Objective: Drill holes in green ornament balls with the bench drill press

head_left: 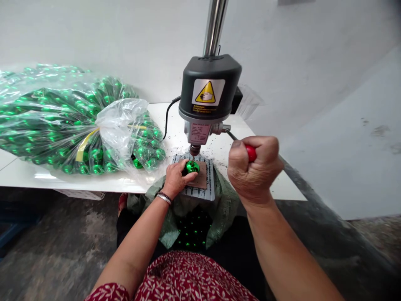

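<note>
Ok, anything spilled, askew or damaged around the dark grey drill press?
Small dark specks lie scattered on the glossy white tabletop near the drill press, like loose debris. Nothing else stands out; the left hand holds the shiny green ball.

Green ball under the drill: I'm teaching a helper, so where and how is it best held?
Probably hold the green ball by its rounded sides, coming low from the left, as the left grip does. The drill bit points down at its top and the brown board lies beneath, leaving the sides freest.
</note>
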Demonstrator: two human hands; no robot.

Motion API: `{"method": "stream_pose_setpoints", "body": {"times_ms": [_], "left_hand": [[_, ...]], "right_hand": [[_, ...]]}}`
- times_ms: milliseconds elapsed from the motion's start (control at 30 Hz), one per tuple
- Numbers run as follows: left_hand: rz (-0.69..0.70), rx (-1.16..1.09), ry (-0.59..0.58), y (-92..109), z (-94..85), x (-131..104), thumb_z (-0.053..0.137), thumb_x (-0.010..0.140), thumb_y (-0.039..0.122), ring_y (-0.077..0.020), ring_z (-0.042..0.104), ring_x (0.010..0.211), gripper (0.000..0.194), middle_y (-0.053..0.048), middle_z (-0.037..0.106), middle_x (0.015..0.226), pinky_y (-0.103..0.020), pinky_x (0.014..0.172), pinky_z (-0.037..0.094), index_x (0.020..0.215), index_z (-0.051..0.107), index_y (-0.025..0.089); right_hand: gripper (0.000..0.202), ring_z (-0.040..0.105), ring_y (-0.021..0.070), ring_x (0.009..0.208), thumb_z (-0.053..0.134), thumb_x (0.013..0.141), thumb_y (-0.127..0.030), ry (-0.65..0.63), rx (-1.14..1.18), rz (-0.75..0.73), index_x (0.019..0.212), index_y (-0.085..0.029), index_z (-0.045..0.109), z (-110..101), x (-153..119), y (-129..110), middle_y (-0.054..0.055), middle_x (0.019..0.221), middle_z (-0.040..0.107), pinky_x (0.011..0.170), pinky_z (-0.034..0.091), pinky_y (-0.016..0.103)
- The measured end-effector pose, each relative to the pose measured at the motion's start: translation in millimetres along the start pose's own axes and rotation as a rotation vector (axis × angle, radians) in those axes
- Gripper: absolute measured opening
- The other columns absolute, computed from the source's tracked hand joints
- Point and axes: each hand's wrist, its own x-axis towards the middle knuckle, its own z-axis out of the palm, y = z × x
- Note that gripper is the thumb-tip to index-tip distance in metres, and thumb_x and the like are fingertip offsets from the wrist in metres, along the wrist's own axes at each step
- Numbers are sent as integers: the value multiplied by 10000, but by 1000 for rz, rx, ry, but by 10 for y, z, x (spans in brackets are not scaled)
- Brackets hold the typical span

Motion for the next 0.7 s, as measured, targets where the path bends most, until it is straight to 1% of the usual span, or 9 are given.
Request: {"method": "stream_pose_setpoints", "body": {"times_ms": [100, 267, 367, 433, 500, 567, 633, 700], "left_hand": [[-3, 2, 6, 0, 5, -2, 689, 836, 407, -269, 620, 1043, 475, -78, 723, 1060, -405, 972, 441, 1263, 624, 209], [-11, -2, 1, 12, -1, 0, 695, 830, 404, -262, 620, 1067, 468, -62, 720, 1095, -397, 983, 438, 1262, 620, 241], [-25, -20, -3, 23, -6, -5, 700, 826, 396, -265, 618, 1086, 482, -66, 720, 1119, -405, 999, 428, 1269, 613, 230], [-29, -36, 6, 34, -10, -6, 708, 819, 384, -271, 617, 1094, 485, -73, 721, 1127, -413, 1006, 421, 1265, 616, 217], [-28, -61, 19, 50, -15, -2, 717, 809, 366, -270, 621, 1080, 469, -74, 724, 1110, -418, 1005, 419, 1242, 629, 209], [-29, -102, 34, 65, -20, 3, 733, 786, 342, -258, 630, 1031, 424, -60, 731, 1048, -418, 993, 425, 1181, 656, 206], [-27, -167, 52, 73, -24, -6, 751, 753, 313, -241, 631, 985, 369, -45, 729, 986, -407, 972, 439, 1097, 680, 202], [-48, -264, 90, 68, -30, -52, 760, 726, 287, -220, 627, 944, 342, -44, 716, 963, -380, 929, 467, 1042, 680, 185]], "right_hand": [[153, 512, 107, 590, 476, 901, -358, 27, -12, -20, 811, -236, 494, 26, -26, 17, -18, 676, 579, 574, 407, 259], [133, 511, 109, 579, 499, 891, -342, 49, -14, -47, 820, -229, 505, 63, -133, 89, -14, 665, 567, 564, 404, 264], [121, 530, 116, 603, 510, 881, -325, 40, 5, -88, 817, -223, 502, 58, -223, 125, -10, 666, 566, 581, 423, 264], [133, 533, 111, 609, 518, 876, -333, 31, 31, -75, 811, -218, 500, 50, -212, 121, -11, 672, 569, 582, 423, 257], [166, 506, 93, 586, 515, 879, -360, 39, 56, -34, 808, -211, 500, 50, -88, 88, -15, 674, 565, 558, 396, 244], [212, 441, 69, 545, 497, 891, -391, 25, 82, 22, 804, -198, 495, 65, 151, 31, -26, 657, 533, 527, 351, 227], [250, 352, 45, 523, 472, 906, -397, -75, 145, 130, 781, -180, 470, 93, 451, -37, -46, 622, 463, 522, 310, 206], [237, 312, 28, 557, 490, 905, -321, -142, 121, 235, 740, -160, 432, 122, 725, -104, -63, 608, 409, 578, 299, 196]]}}
